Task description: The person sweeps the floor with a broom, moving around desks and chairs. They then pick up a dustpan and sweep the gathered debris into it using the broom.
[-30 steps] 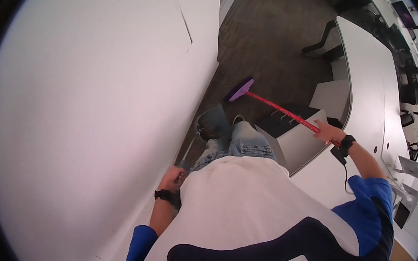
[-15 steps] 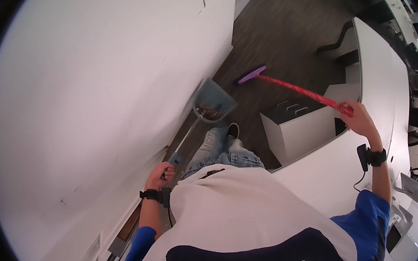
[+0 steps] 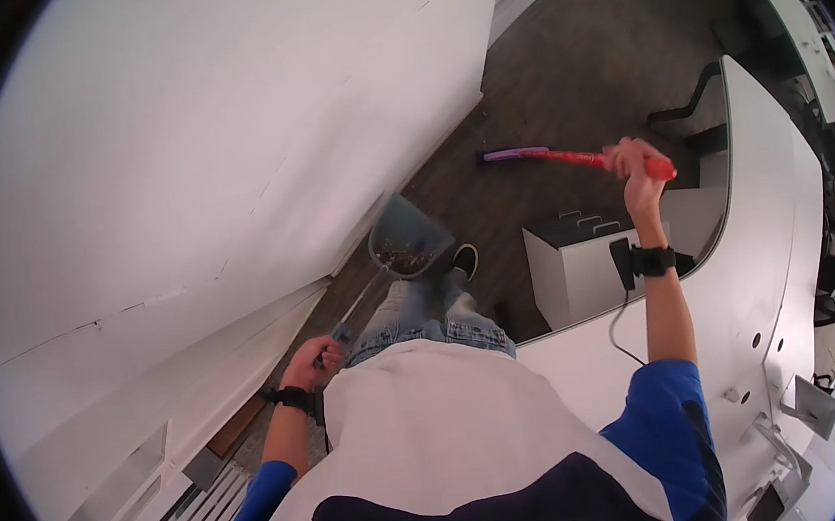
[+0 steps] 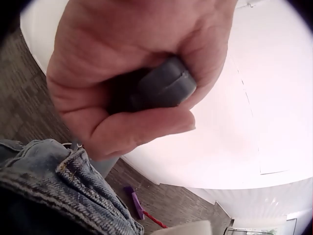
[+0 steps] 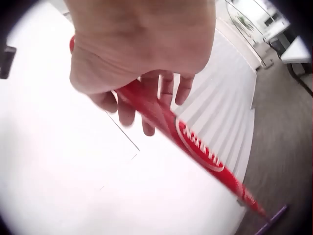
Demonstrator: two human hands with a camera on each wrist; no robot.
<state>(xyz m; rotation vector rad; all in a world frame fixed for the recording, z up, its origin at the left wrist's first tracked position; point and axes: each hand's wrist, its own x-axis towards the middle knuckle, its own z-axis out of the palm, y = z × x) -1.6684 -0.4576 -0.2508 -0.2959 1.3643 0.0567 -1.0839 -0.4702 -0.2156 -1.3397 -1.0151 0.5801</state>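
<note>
In the head view my left hand [image 3: 309, 365], low on the left, grips the grey handle of a long-handled dustpan [image 3: 407, 217]. The end of that handle [image 4: 168, 87] pokes out of the curled fingers in the left wrist view. Brown bits of debris [image 3: 417, 256] lie in the grey pan, which is beside the wall near my feet. My right hand [image 3: 639, 179], raised on the right, holds a broom by its red handle [image 5: 195, 142] near the top end. The broom's purple head [image 3: 518, 153] is over the dark floor, beyond the dustpan and farther right.
A tall white wall [image 3: 227, 158] runs along the left. On the right stand a white desk [image 3: 762, 187] and a drawer cabinet [image 3: 574, 270] with a dark front. My shoe [image 3: 465, 259] is on the dark floor [image 3: 579, 54] between them.
My right hand first moved right, then rose and swung inward, the broom handle now flatter in view. The dustpan came out from in front of my legs toward the wall, and its debris shows more.
</note>
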